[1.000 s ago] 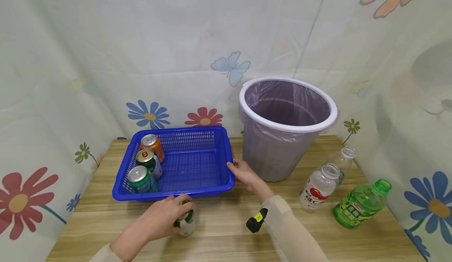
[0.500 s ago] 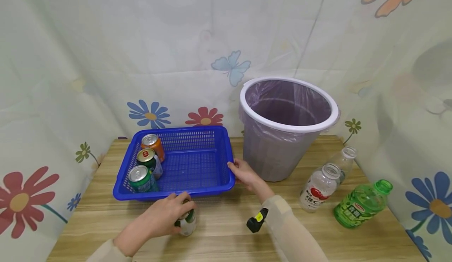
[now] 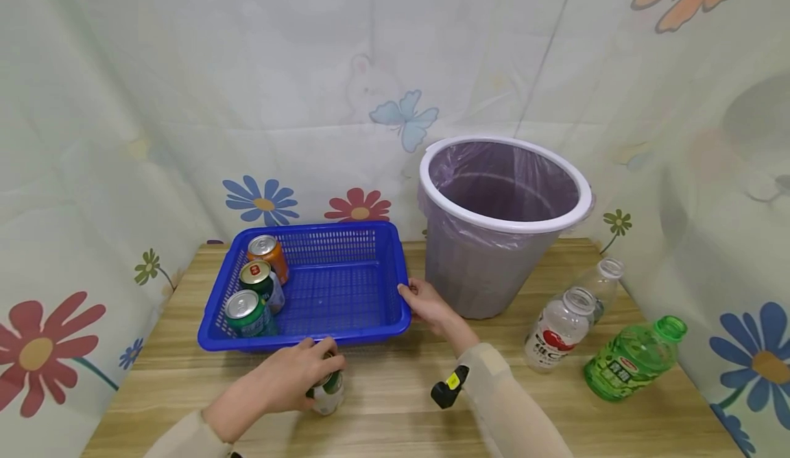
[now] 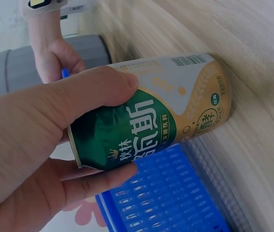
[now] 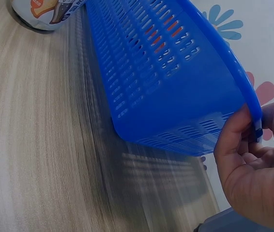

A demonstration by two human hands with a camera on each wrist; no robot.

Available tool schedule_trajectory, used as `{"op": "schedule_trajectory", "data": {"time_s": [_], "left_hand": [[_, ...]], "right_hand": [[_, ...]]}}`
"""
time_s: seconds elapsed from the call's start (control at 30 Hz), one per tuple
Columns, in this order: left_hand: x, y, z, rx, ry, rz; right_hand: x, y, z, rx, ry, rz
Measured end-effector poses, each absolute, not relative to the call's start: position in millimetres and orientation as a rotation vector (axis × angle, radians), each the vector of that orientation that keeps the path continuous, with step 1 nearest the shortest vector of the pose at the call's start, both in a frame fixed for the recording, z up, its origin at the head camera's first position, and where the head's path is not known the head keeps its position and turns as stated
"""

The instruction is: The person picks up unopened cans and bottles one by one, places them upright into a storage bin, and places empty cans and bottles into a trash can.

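Observation:
My left hand (image 3: 295,379) grips a green, white and gold drink can (image 4: 146,113) around its upper part, thumb on one side and fingers on the other. This can stands on the table just in front of the blue plastic basket (image 3: 370,332). My right hand (image 3: 430,305) pinches the basket's right rim between thumb and fingers, as the right wrist view also shows. Inside the basket, along its left side, stand an orange can (image 3: 276,260), a dark green can with a gold top (image 3: 265,284) and a green can with a silver top (image 3: 252,317).
A grey bin (image 3: 475,273) with a white rim and a plastic liner stands right of the basket. Further right are a clear bottle with a red label picture (image 3: 558,331), another clear bottle (image 3: 601,283) and a green bottle (image 3: 636,358), all uncapped. Patterned cloth backs the wooden table (image 3: 382,417).
Almost nothing differs. The left hand and its can have shifted very slightly to the right in the head view, and the right hand keeps its hold on the basket rim.

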State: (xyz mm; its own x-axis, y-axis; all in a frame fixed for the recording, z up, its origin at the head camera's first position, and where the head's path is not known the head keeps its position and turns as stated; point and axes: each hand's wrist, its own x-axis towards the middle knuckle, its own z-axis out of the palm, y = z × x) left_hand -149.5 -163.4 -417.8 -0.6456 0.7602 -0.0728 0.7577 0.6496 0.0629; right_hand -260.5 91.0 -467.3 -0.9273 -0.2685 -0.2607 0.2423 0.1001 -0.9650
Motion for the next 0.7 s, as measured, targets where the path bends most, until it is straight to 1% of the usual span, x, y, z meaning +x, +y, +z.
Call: {"op": "schedule_trajectory", "data": {"time_s": [0.7], "left_hand": [[-151.3, -163.3, -414.0, 1.419, 2.727, -0.066]], "right_hand": [[-258.5, 91.1, -460.7, -0.022, 2.017, -1.875]]}}
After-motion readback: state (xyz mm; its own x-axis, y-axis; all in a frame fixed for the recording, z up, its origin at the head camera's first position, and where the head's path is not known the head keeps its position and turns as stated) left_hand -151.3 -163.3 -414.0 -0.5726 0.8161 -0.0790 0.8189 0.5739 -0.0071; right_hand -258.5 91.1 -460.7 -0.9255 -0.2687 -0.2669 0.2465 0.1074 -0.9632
